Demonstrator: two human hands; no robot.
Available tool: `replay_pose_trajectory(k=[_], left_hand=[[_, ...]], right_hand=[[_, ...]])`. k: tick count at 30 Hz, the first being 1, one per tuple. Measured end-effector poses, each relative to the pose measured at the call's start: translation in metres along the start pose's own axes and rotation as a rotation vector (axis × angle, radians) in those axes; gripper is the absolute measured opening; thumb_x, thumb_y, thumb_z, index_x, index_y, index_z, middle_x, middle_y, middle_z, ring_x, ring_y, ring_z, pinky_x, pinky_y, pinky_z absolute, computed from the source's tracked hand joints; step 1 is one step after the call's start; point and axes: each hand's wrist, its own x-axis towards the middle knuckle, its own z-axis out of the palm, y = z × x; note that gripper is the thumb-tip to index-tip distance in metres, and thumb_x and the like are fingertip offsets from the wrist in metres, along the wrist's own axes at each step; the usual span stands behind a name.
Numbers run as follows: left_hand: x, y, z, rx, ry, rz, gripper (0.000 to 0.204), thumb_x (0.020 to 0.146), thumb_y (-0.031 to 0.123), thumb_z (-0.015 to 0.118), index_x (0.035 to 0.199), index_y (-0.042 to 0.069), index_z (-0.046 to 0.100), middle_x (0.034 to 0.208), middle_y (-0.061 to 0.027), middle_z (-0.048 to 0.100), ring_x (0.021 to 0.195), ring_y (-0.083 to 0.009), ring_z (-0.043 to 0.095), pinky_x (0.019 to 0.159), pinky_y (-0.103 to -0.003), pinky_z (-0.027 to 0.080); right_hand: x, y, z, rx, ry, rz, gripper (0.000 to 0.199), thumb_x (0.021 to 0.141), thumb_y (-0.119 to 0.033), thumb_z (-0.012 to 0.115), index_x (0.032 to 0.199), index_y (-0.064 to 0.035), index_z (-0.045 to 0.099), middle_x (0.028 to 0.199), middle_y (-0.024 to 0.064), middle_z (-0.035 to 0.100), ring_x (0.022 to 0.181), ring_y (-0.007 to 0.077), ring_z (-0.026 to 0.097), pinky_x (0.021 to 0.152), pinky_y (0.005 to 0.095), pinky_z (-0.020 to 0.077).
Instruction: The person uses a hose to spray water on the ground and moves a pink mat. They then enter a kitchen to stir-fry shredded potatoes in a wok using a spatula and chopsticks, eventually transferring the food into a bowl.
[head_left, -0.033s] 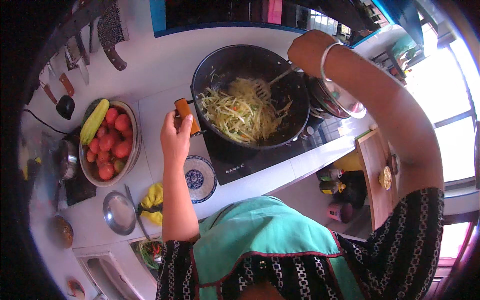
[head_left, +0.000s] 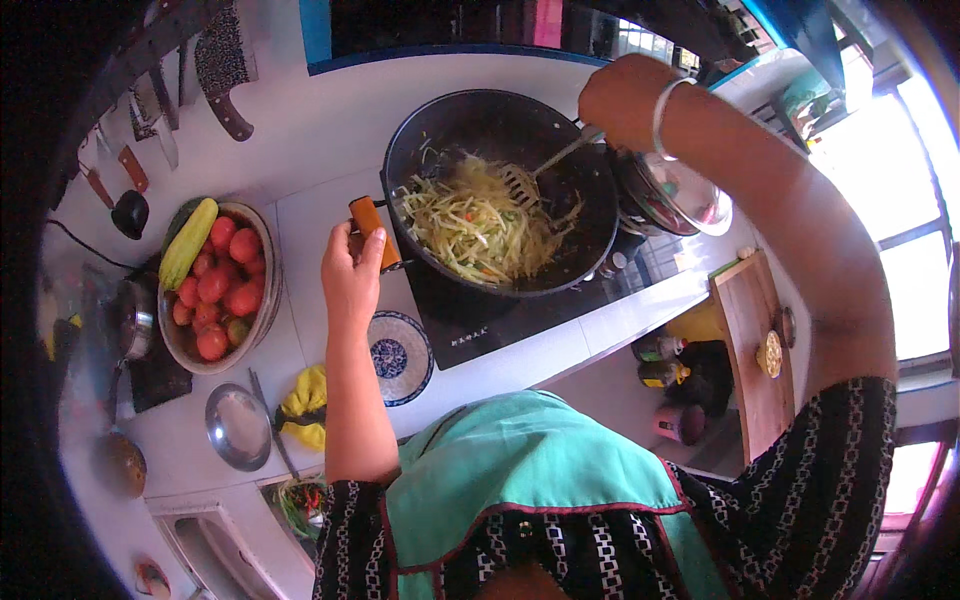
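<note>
Stirring is the step in hand: the right hand (head_left: 622, 100) is closed around the handle of a slotted spatula (head_left: 530, 178), whose blade sits in the shredded vegetables (head_left: 480, 225) heaped inside the black wok (head_left: 500, 130). The wok stands on a dark cooktop (head_left: 470, 320) on the white table (head_left: 320, 215). The left hand (head_left: 350, 275) wraps its grip around the wok's orange handle (head_left: 372, 228), steadying it. The next move seems to call for pushing the blade under the heap and turning it while the wok stays braced.
</note>
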Motion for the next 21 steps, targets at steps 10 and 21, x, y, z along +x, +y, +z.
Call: replay_pose_trajectory(k=[10, 21], left_hand=[[-0.002, 0.0, 0.003, -0.007, 0.003, 0.063, 0.032, 0.082, 0.024, 0.06, 0.1, -0.001, 0.052, 0.085, -0.0114, 0.061, 0.076, -0.0216, 0.06, 0.069, -0.031, 0.046], [-0.001, -0.007, 0.001, -0.03, -0.015, 0.02, 0.033, 0.082, 0.024, 0.06, 0.102, 0.0, 0.051, 0.084, -0.01, 0.061, 0.073, -0.0191, 0.058, 0.067, -0.03, 0.046]], right_hand=[[0.055, -0.014, -0.003, -0.259, -0.704, 0.053, 0.025, 0.061, -0.019, 0.07, 0.081, -0.0025, 0.068, 0.079, 0.011, 0.065, 0.073, 0.0265, 0.063, 0.063, 0.0383, 0.0512], [0.0, 0.04, 0.014, 0.351, -0.909, -0.204, 0.025, 0.073, -0.03, 0.058, 0.083, -0.0089, 0.067, 0.069, 0.0081, 0.063, 0.058, 0.0196, 0.061, 0.051, 0.0307, 0.0493]])
